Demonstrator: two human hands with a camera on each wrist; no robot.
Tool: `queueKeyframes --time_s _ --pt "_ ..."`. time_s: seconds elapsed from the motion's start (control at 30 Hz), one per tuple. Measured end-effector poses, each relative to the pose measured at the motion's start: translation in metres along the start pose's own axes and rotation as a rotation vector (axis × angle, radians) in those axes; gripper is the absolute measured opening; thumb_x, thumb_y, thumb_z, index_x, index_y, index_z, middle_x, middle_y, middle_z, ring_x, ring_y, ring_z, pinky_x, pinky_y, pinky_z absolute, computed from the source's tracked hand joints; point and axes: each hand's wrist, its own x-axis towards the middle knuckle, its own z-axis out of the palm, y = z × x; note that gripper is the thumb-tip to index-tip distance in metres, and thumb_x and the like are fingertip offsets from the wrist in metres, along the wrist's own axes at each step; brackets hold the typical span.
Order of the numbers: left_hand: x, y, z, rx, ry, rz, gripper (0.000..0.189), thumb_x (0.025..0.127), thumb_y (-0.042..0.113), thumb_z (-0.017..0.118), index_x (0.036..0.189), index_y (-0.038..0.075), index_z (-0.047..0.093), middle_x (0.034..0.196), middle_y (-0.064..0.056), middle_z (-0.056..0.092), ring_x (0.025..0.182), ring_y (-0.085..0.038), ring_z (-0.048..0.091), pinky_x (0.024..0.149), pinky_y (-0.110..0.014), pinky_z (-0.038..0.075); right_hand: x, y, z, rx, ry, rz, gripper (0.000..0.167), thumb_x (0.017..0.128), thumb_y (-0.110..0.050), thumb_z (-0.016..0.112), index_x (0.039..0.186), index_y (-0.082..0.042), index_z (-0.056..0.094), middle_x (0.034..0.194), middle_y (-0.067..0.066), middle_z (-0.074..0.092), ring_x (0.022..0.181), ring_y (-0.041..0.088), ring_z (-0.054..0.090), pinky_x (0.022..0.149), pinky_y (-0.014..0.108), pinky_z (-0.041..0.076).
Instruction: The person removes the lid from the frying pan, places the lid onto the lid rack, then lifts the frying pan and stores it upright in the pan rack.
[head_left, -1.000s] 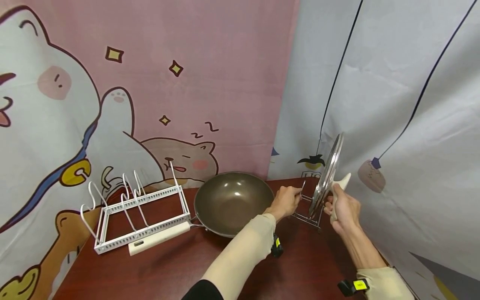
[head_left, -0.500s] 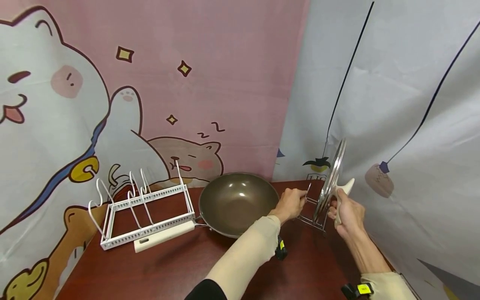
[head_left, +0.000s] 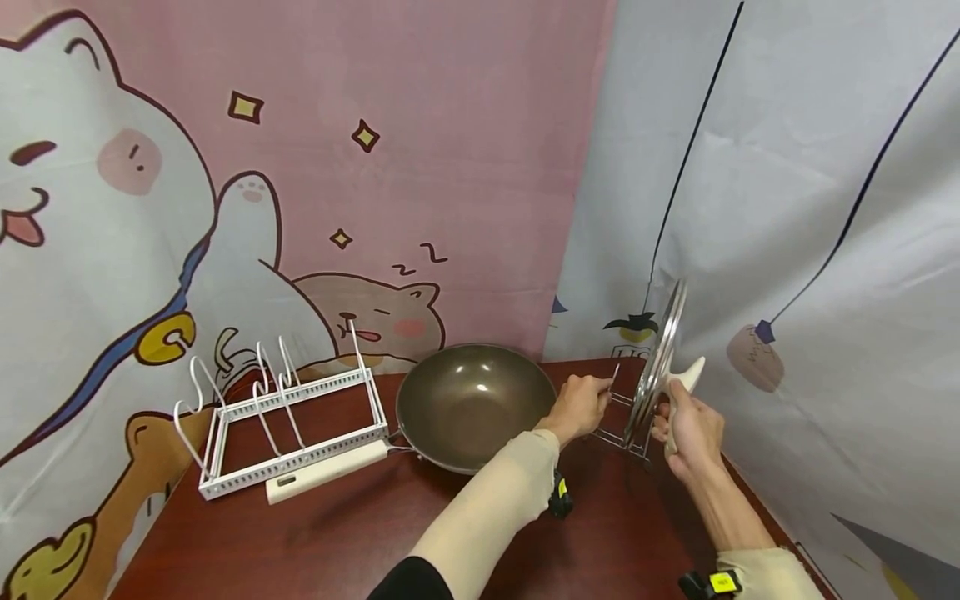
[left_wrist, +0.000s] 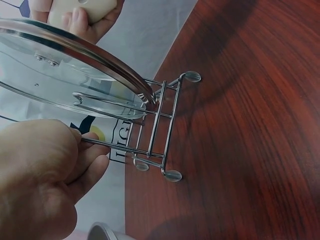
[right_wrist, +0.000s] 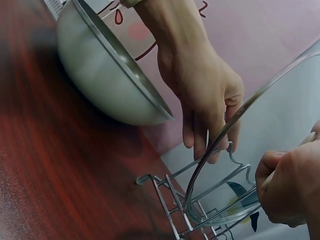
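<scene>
My right hand [head_left: 693, 429] grips the cream handle [head_left: 686, 379] of a glass pot lid [head_left: 654, 375] with a metal rim. The lid stands almost upright, leaning slightly, and its lower edge is between the wires of a small metal lid rack [left_wrist: 171, 116]. With thumb and fingers, my left hand [head_left: 579, 406] pinches the upright wire at the rack's left end. In the left wrist view the rack's round feet [left_wrist: 173, 175] show against the table. Through the glass in the right wrist view, some of the rack's wires are visible.
A brown wok [head_left: 476, 408] sits left of the rack, close to my left forearm. Its cream handle [head_left: 327, 472] points left, along the front of a white adjustable rack [head_left: 292, 458] with upright loops. Cartoon-printed curtains [head_left: 465, 167] hang behind the red-brown table [head_left: 360, 542].
The lid has come down slightly in the rack and tips a little more to the left, with my right hand following. My left hand stays on the wire. The head view has shifted slightly.
</scene>
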Motion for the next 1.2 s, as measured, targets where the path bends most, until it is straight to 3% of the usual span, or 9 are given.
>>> queueKeyframes --time_s 0.2,0.47,0.7,1.0,1.2 --pt "0.001 -0.003 0.002 -0.008 0.01 0.027 0.034 0.116 0.026 0.064 0.149 0.03 0.075 0.107 0.008 0.082 0.072 -0.008 0.061 0.065 -0.023 0.051 0.001 0.004 -0.001 -0.005 -0.002 -0.008 0.031 0.116 -0.043 0.061 0.109 -0.013 0.065 0.077 -0.004 0.054 0.057 0.005 0.044 0.045 0.023 0.039" --pt "0.002 0.003 0.0 0.045 0.0 0.027 0.035 0.115 0.022 0.066 0.148 0.031 0.076 0.119 0.008 0.086 0.08 -0.006 0.067 0.072 -0.021 0.055 0.0 0.003 -0.003 -0.02 -0.003 -0.022 0.03 0.116 -0.043 0.061 0.109 -0.014 0.066 0.077 -0.005 0.056 0.057 0.005 0.044 0.047 0.022 0.04" --pt "-0.002 0.007 -0.005 0.074 -0.041 0.069 0.037 0.115 0.024 0.066 0.152 0.027 0.072 0.134 0.004 0.083 0.109 -0.013 0.082 0.092 -0.029 0.065 -0.002 0.0 -0.005 -0.051 0.03 -0.026 0.031 0.115 -0.045 0.063 0.109 -0.014 0.067 0.075 -0.005 0.058 0.056 0.005 0.048 0.047 0.023 0.043" --pt "-0.005 0.002 -0.007 -0.008 -0.123 0.068 0.049 0.118 0.034 0.057 0.165 0.02 0.058 0.159 0.002 0.07 0.133 -0.01 0.074 0.112 -0.029 0.06 -0.004 -0.001 -0.004 -0.087 0.045 0.018 0.038 0.115 -0.047 0.06 0.123 -0.01 0.059 0.076 -0.005 0.059 0.058 0.006 0.054 0.049 0.024 0.048" --pt "-0.008 -0.002 -0.011 -0.024 -0.138 0.072 0.053 0.118 0.038 0.056 0.166 0.017 0.056 0.162 0.001 0.068 0.144 -0.012 0.068 0.12 -0.031 0.056 -0.005 0.0 -0.003 -0.114 0.065 0.035 0.039 0.114 -0.048 0.062 0.117 -0.01 0.059 0.079 -0.005 0.061 0.059 0.006 0.06 0.053 0.026 0.055"
